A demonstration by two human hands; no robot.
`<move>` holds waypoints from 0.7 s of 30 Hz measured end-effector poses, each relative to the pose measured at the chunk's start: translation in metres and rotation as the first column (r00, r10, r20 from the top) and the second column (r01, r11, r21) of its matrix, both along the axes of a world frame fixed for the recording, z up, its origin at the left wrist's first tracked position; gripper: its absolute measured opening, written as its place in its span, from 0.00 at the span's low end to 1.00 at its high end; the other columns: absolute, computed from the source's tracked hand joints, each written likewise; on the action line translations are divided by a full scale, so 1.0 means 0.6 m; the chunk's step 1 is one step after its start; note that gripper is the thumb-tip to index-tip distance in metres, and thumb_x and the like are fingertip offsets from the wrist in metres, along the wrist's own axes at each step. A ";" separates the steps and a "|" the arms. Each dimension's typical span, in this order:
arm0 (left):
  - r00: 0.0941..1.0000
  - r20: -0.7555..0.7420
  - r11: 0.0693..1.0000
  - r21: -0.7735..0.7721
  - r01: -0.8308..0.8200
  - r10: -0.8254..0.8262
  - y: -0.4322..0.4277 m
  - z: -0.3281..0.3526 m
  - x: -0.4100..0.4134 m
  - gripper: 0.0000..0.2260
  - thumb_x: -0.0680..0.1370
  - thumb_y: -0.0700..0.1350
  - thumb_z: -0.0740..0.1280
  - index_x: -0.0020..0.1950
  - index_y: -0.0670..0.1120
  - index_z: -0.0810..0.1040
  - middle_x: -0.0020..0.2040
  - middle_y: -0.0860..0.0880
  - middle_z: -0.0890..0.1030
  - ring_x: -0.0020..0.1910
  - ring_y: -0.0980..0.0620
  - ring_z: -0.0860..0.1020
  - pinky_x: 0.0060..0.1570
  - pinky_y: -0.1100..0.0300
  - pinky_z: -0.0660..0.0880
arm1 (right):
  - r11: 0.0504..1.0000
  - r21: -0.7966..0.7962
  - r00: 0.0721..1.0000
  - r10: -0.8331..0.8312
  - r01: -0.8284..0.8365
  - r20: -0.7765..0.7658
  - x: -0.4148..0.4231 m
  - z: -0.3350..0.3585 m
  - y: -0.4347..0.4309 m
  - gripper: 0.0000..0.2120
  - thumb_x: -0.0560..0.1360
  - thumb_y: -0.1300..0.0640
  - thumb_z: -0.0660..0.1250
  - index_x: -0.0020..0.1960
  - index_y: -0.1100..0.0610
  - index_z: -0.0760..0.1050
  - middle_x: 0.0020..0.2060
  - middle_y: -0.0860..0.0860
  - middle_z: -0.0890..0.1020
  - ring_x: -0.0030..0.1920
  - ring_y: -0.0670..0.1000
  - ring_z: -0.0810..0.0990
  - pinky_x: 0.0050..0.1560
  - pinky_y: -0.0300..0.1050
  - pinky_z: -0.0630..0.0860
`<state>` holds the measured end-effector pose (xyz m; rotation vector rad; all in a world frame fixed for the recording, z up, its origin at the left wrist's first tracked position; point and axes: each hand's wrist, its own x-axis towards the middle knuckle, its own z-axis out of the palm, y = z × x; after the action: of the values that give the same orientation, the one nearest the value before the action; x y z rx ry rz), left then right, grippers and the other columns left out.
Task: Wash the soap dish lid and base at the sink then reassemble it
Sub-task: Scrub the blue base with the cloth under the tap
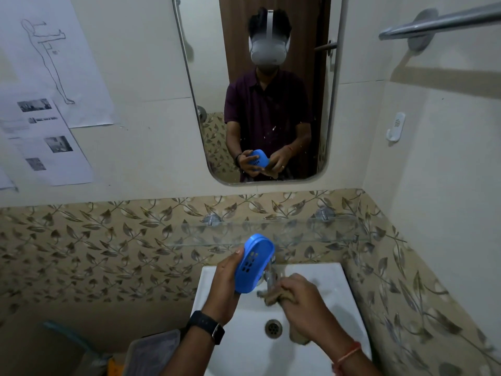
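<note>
My left hand (225, 280) grips a blue plastic soap dish part (253, 263) with several drain slots, tilted upright above the white sink (328, 283). My right hand (303, 302) is closed on a brownish wet cloth (272, 295) just right of the blue part, beside the metal tap (269, 278). The cloth hangs down toward the drain (273, 328). I cannot tell whether the blue part is the lid or the base; no other soap dish piece is visible.
A glass shelf (298, 232) runs along the leaf-patterned tiles above the sink. The mirror (260, 90) reflects the person. A towel bar (439, 21) and wall hook (395, 127) sit at right. Papers (46, 104) hang at left. A bin (151, 351) stands lower left.
</note>
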<state>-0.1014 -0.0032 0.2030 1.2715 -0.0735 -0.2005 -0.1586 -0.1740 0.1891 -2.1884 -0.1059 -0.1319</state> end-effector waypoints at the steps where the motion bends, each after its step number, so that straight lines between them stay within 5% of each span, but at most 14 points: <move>1: 1.000 -0.010 1.000 -0.004 0.003 -0.003 -0.001 0.003 -0.003 0.19 0.79 0.54 0.63 0.62 0.45 0.84 0.57 0.37 0.86 0.50 0.40 0.85 0.47 0.50 0.81 | 0.992 0.077 0.991 -0.106 0.101 0.076 0.003 -0.003 0.002 0.27 0.71 0.73 0.65 0.39 0.38 0.78 0.43 0.41 0.77 0.48 0.31 0.77 0.48 0.21 0.68; 5: 1.000 0.002 1.000 -0.003 0.004 -0.004 -0.009 -0.003 -0.008 0.19 0.80 0.53 0.62 0.60 0.44 0.85 0.55 0.38 0.86 0.50 0.42 0.83 0.52 0.48 0.78 | 0.950 0.182 0.927 -0.293 0.255 0.234 0.018 0.004 0.029 0.17 0.75 0.72 0.67 0.52 0.52 0.84 0.49 0.48 0.78 0.48 0.36 0.78 0.50 0.21 0.70; 11: 0.999 -0.013 0.999 0.021 -0.036 0.037 -0.014 -0.001 -0.004 0.18 0.77 0.56 0.64 0.56 0.48 0.88 0.53 0.37 0.86 0.51 0.36 0.83 0.48 0.47 0.77 | 0.996 0.053 0.995 0.071 -0.075 0.070 -0.007 -0.026 0.069 0.18 0.74 0.62 0.63 0.56 0.46 0.83 0.52 0.50 0.78 0.54 0.43 0.80 0.58 0.32 0.74; 13: 0.997 -0.070 0.999 -0.020 -0.036 0.034 -0.008 -0.015 -0.003 0.20 0.78 0.56 0.64 0.61 0.46 0.86 0.57 0.33 0.84 0.55 0.33 0.82 0.48 0.47 0.78 | 0.990 0.083 0.994 0.111 -0.111 -0.005 -0.007 -0.014 0.049 0.22 0.71 0.67 0.64 0.45 0.40 0.84 0.46 0.43 0.83 0.50 0.40 0.81 0.54 0.30 0.74; 16: 0.977 -0.207 0.982 -0.170 -0.079 0.042 -0.002 -0.028 0.000 0.23 0.79 0.55 0.64 0.69 0.44 0.80 0.62 0.35 0.83 0.58 0.38 0.82 0.48 0.50 0.80 | 0.967 0.255 0.999 -0.010 0.018 -0.034 -0.003 0.011 0.023 0.27 0.69 0.76 0.62 0.37 0.44 0.83 0.39 0.35 0.85 0.44 0.36 0.83 0.49 0.29 0.75; 21: 0.945 -0.327 0.924 -0.364 -0.120 -0.006 -0.006 -0.022 0.002 0.25 0.81 0.57 0.63 0.68 0.40 0.80 0.62 0.35 0.83 0.54 0.39 0.82 0.50 0.48 0.77 | 0.827 0.497 0.964 -0.242 0.263 -0.109 0.020 0.054 0.019 0.20 0.76 0.70 0.64 0.43 0.46 0.85 0.42 0.42 0.88 0.47 0.46 0.85 0.52 0.45 0.80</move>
<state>-0.1005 -0.0070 0.1901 0.8387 0.2003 -0.3251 -0.1464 -0.1625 0.2212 -1.6609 0.2254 -0.2354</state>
